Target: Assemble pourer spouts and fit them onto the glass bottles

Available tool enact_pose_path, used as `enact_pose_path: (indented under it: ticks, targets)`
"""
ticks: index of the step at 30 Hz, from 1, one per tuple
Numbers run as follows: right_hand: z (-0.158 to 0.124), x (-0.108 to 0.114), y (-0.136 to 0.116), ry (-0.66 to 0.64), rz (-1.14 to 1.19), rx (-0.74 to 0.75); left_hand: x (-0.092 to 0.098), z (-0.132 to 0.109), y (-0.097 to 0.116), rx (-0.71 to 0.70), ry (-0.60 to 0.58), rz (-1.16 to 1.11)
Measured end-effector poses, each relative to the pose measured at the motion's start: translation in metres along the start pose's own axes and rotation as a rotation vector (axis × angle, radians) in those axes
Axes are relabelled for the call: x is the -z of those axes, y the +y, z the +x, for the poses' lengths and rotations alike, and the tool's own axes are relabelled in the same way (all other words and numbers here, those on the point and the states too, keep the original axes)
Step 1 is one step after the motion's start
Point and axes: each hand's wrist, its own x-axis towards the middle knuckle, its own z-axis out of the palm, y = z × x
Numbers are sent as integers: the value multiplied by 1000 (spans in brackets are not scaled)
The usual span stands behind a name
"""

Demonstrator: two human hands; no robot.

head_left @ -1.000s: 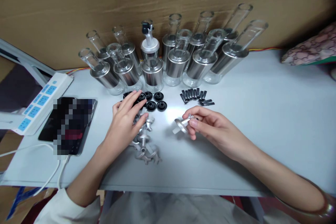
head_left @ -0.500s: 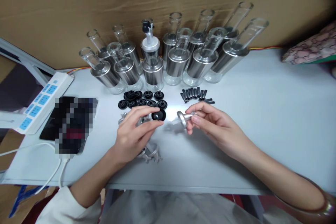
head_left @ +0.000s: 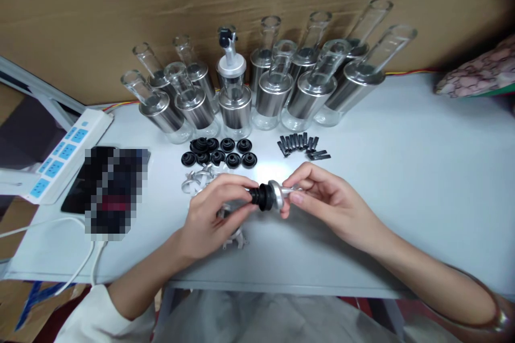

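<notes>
My left hand [head_left: 219, 209] pinches a ribbed black rubber stopper [head_left: 264, 197] by its narrow end. Its wide end meets the disc of a silver pour spout [head_left: 277, 195], whose stem my right hand [head_left: 316, 190] grips between thumb and fingers. The two parts touch, in line, above the table. Behind my left hand lie several more silver spouts [head_left: 201, 174], partly covered by it. Several black stoppers [head_left: 233, 159] sit in rows just beyond. To the right is a group of small black flap-like pieces [head_left: 298, 142].
Glass bottles with steel sleeves [head_left: 273, 94] stand in rows at the back against cardboard. One carries a fitted spout with a black cap [head_left: 231, 64]. A power strip [head_left: 60, 155] and a phone [head_left: 90, 182] with white cables lie left. A patterned cloth item [head_left: 478, 72] is at far right.
My left hand has moved right and turned the stopper sideways, bringing it against the spout's disc. My right hand has shifted slightly, still holding the spout.
</notes>
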Motion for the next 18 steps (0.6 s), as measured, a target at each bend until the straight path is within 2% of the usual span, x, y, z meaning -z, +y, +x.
enact_pose_path:
  ticks: [6, 18]
  targets:
    - [0, 0, -1, -18, 11, -3, 2, 1, -1, -32, -8, 54]
    - [-1, 1, 0, -103, 116, -60, -2, -2, -1, -68, 79, 90]
